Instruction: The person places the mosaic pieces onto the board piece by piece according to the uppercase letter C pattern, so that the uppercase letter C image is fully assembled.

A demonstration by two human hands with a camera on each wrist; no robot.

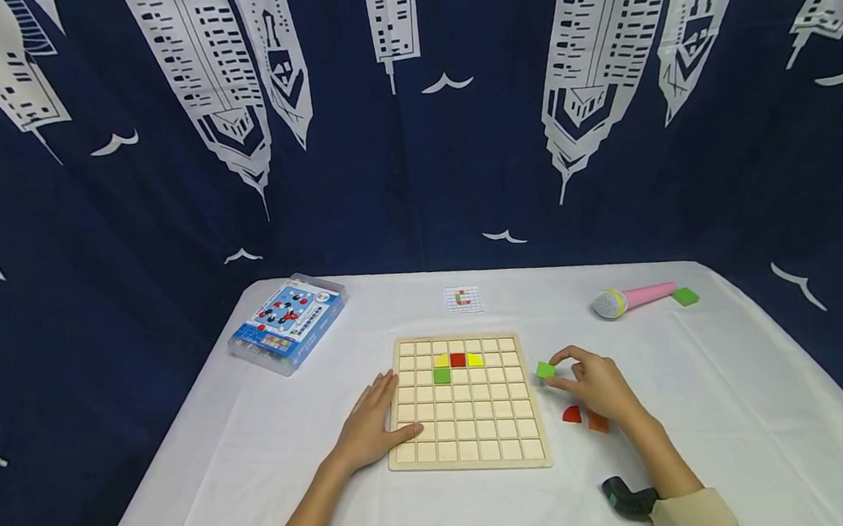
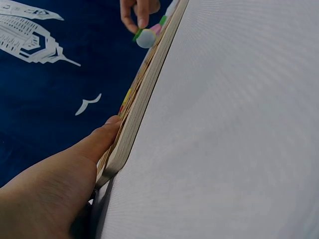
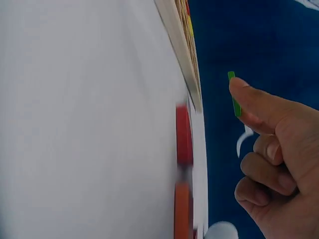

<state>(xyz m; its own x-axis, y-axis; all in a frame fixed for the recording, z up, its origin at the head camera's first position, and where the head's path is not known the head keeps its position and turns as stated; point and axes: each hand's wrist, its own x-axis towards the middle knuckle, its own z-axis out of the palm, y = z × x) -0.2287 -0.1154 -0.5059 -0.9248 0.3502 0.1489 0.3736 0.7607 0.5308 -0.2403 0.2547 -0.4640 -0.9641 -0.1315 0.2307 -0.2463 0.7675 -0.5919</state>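
Now my right hand (image 1: 601, 383) pinches a green square tile (image 1: 545, 370) beside a gridded wooden board (image 1: 476, 430); my straight-fingered left hand (image 1: 368, 426) touches its nine-o'clock edge.

On the worktop (image 1: 222, 481), the left hand (image 1: 367, 429) lay on the board (image 1: 467, 434)'s left edge; right of it were two loose pieces (image 1: 572, 414) and the right hand (image 1: 599, 381). Behind, the card (image 1: 463, 299) lay between box (image 1: 291, 320), left, and microphone (image 1: 631, 300), right.

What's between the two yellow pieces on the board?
One red square, in the cell between the left yellow piece and the right yellow piece on the board. The head view shows it.
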